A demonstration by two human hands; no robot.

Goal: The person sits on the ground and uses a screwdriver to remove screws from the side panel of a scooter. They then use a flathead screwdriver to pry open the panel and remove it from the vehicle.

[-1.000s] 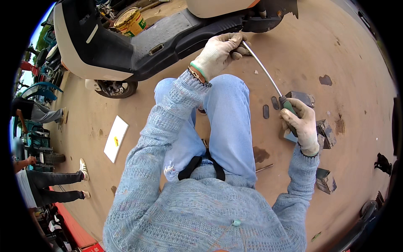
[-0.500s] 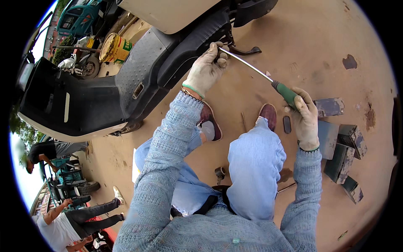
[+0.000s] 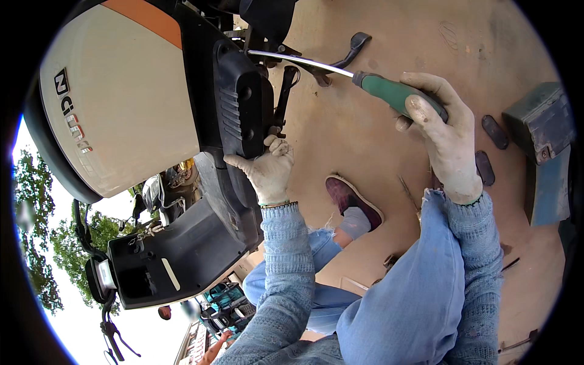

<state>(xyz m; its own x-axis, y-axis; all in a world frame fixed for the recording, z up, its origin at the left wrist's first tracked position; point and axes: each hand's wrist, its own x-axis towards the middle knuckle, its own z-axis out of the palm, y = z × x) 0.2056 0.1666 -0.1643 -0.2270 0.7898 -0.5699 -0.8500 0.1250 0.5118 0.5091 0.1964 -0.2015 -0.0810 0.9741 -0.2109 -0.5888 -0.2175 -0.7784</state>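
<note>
In my right hand [image 3: 447, 131], gloved in off-white, is a screwdriver [image 3: 404, 96] with a green handle and a long metal shaft. Its tip meets the upper edge of a black vented plastic cover [image 3: 237, 100] on the scooter's side; the exact contact point is too small to make out. My gloved left hand [image 3: 267, 173] grips the cover's lower end, thumb on its face and fingers curled round the edge. Above the cover rises the scooter's cream body panel [image 3: 121, 91], with an orange strip.
A black stand lever [image 3: 359, 41] juts out beyond the screwdriver. On the ground at right are dark oval pads [image 3: 494, 132], a dark box [image 3: 538, 118] and a blue-grey box [image 3: 547, 185]. A thin rod tool [image 3: 409, 191] lies by my knee. Another person's arm shows at lower left.
My view has swung toward the scooter's rear. The left hand has left the screwdriver shaft near its tip and now holds the cover's lower end. The right hand still holds the screwdriver.
</note>
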